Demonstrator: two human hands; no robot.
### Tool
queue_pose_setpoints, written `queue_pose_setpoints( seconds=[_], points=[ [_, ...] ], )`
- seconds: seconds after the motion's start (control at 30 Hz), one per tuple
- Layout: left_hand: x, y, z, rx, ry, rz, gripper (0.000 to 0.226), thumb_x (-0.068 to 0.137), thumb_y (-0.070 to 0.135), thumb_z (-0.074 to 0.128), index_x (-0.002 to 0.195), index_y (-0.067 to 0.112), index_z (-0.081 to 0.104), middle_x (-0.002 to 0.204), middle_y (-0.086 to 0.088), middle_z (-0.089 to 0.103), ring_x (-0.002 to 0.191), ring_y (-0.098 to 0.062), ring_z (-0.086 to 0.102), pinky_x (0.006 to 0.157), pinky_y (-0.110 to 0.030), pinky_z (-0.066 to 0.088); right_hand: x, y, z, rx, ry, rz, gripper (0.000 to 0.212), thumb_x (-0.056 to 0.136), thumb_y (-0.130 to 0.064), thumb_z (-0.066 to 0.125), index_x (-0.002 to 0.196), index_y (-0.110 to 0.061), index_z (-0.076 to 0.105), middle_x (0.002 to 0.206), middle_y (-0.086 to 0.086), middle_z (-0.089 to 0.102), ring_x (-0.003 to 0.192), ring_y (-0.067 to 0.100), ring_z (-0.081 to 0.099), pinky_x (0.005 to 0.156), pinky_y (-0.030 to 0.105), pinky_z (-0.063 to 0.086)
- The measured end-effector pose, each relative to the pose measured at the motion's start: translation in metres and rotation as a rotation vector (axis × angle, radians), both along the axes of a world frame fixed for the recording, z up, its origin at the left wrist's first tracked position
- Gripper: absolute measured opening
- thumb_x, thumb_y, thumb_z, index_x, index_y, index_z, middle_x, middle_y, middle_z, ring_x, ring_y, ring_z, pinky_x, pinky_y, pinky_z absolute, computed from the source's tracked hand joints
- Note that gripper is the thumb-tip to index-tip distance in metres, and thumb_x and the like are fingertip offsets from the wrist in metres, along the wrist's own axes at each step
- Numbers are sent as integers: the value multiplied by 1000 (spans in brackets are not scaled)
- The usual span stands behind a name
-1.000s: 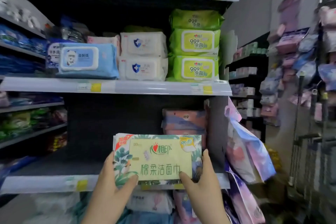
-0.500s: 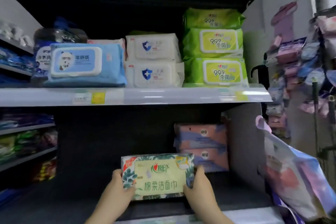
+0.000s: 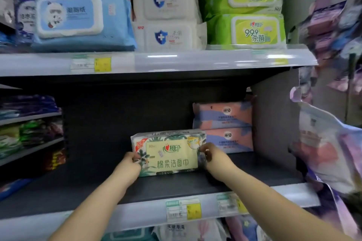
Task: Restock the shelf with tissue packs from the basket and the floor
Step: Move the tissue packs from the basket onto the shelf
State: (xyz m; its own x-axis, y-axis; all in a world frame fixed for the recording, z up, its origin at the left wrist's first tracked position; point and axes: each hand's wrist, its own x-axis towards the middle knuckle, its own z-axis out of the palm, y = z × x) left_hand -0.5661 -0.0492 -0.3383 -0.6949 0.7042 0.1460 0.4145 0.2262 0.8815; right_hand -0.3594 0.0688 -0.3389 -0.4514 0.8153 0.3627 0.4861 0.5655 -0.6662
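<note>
A tissue pack [image 3: 170, 152] with a leaf print and a pale yellow label stands upright on the dark lower shelf [image 3: 176, 184], its bottom edge resting on the board. My left hand [image 3: 129, 164] grips its left end and my right hand [image 3: 213, 158] grips its right end. Just behind and to the right, two pink and blue packs [image 3: 223, 126] lie stacked against the shelf's side wall.
The upper shelf [image 3: 156, 60] carries a blue wipes pack [image 3: 78, 19], two white packs [image 3: 166, 17] and green packs [image 3: 246, 10]. Hanging pastel bags [image 3: 333, 143] crowd the right side. More packs [image 3: 186, 229] sit below the shelf's front rail. A side rack of goods [image 3: 29, 129] stands left.
Both hands carried the leaf-print pack up from in front of the shelf's rail and forward onto the lower shelf board, toward the pink stack. The view has closed in on the shelf.
</note>
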Motion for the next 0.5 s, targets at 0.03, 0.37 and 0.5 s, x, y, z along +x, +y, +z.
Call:
queue_pose_setpoints(
  seconds=[0.03, 0.37, 0.5],
  points=[
    [-4, 6, 1, -21, 16, -1, 26, 87, 3, 48, 110, 16, 47, 103, -14, 57, 89, -28, 57, 74, -31, 45, -4, 4, 1, -10, -68, 11, 34, 92, -9, 43, 122, -23, 48, 118, 12, 59, 89, 21, 52, 72, 22, 40],
    [-16, 45, 4, -95, 180, 12, 37, 93, 6, 39, 129, 9, 48, 126, -19, 51, 105, -34, 52, 79, -30, 41, -36, 23, 15, 29, -518, 27, 65, 92, -4, 40, 149, -17, 12, 138, 18, 44, 119, 32, 49, 94, 33, 42],
    [-12, 54, 9, -116, 201, -26, 32, 95, 7, 36, 122, 7, 53, 118, -16, 54, 97, -28, 50, 82, -30, 39, -48, 39, 14, 39, -564, -20, 65, 91, -7, 42, 148, -15, 13, 139, 18, 43, 117, 33, 49, 91, 34, 44]
  ],
)
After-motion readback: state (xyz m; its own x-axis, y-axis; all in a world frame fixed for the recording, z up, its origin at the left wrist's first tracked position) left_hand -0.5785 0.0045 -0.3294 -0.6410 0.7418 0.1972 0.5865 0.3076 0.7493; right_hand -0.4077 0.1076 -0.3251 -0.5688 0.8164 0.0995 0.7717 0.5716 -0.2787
